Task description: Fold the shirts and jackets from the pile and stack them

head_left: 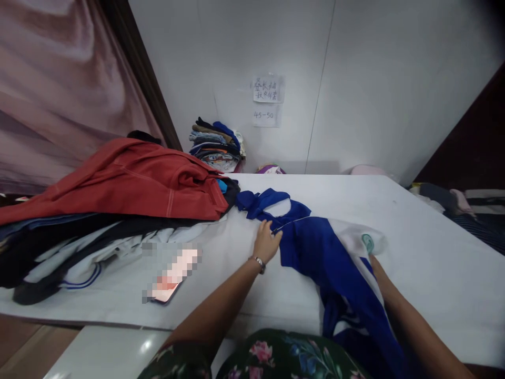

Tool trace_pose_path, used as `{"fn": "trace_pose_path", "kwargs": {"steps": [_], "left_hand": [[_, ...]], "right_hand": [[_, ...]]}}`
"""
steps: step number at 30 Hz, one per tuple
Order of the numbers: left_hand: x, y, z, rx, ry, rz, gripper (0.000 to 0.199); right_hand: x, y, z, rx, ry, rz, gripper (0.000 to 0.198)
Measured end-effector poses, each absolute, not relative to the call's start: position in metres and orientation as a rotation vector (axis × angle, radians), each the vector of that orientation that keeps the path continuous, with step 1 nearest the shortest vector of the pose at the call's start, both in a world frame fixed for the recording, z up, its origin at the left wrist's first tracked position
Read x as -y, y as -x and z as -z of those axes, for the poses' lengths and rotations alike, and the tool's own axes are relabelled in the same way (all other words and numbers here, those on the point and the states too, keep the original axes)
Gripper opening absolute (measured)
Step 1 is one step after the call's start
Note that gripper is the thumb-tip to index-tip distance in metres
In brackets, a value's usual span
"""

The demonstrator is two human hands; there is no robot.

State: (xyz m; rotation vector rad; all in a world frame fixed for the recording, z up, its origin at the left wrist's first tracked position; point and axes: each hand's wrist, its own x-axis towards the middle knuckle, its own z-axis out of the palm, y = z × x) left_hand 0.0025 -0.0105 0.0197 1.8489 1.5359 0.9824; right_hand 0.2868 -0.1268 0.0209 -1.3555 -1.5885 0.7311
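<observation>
A blue and white jacket (315, 239) lies partly bunched on the white-covered table, with a round green emblem on its white part. Its lower blue part drapes over the near table edge toward my lap. My left hand (267, 243), with a metal bracelet at the wrist, pinches the jacket's left edge beside a thin pale line like a zipper. At the right, my right hand (376, 268) grips the jacket just below the emblem; its fingers are largely hidden by the fabric.
A heap of clothes topped by a red garment (158, 179) covers the table's left side. A phone (173, 279) lies in front of it. Folded clothes (216, 145) are stacked by the wall under handwritten paper signs (268, 100). More clothes (442, 200) lie beyond the right edge.
</observation>
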Motion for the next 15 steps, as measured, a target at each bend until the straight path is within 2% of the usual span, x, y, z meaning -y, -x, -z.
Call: {"fn": "trace_pose_path", "kwargs": {"steps": [2, 6, 10, 12, 15], "left_hand": [[-0.019, -0.006, -0.036, -1.581, -2.030, -0.986, 0.043], [-0.077, -0.021, -0.064, -1.624, -2.257, -0.871, 0.040], [-0.112, -0.029, -0.061, -1.783, -2.246, -0.540, 0.054], [-0.118, -0.026, -0.052, -1.825, -2.181, -0.371, 0.058], [-0.118, -0.013, -0.048, -1.835, -2.142, -0.291, 0.042]], "right_hand": [[0.131, -0.276, -0.035, 1.712, 1.312, -0.698, 0.028], [0.145, -0.256, -0.048, 2.008, 1.293, -0.556, 0.031], [0.153, -0.248, -0.053, 2.131, 1.210, -0.600, 0.016], [0.151, -0.254, -0.052, 2.092, 1.160, -0.654, 0.017], [0.148, -0.272, -0.042, 1.767, 1.310, -0.726, 0.021]]}}
